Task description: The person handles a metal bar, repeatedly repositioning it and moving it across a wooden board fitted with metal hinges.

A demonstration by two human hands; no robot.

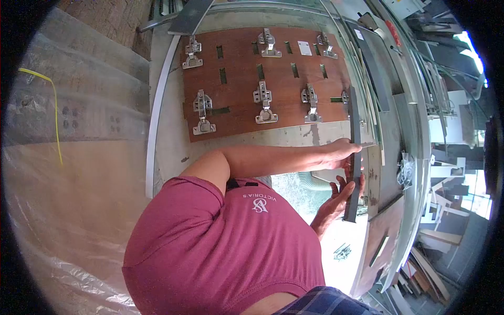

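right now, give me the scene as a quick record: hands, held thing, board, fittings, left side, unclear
left hand: closed around a long, narrow dark grey bar
right hand: nearer the bar's lower end, fingers on both sides
board: reddish-brown flat panel with dark slots and a small white rectangular label
fittings: silvery metal hinges on the panel, six in plain view, three per row
left side: clear plastic sheeting with a thin yellow strip
unclear: right hand's firmness; bar's material
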